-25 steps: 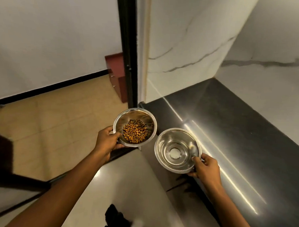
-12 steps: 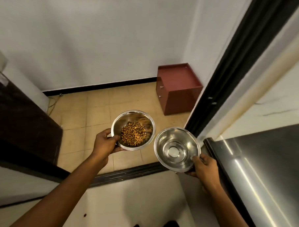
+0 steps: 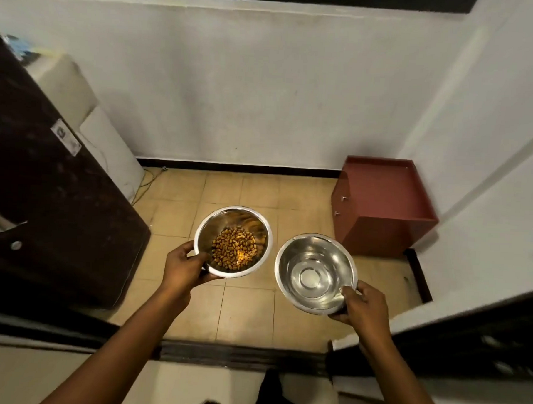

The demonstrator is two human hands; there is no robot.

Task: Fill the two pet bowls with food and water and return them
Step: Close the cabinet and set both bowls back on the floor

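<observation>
Steel food bowl [image 3: 233, 241] pinched at near rim by left hand [image 3: 184, 267]; water bowl [image 3: 315, 272] likewise by right hand [image 3: 363, 307], above tiled floor [image 3: 248, 311]. Likely hazard: one-sided rim hold tilting bowls, spilling kibble [image 3: 234, 250] or water.

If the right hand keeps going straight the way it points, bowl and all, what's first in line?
Probably the red cabinet. The right hand grips the near rim of the steel bowl and points forward, slightly right. The bowl is held above the tiled floor; depth is unclear, so it might pass left of the cabinet toward the white wall.

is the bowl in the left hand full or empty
Partly filled: brown kibble covers the bottom of the bowl in the left hand.
</observation>
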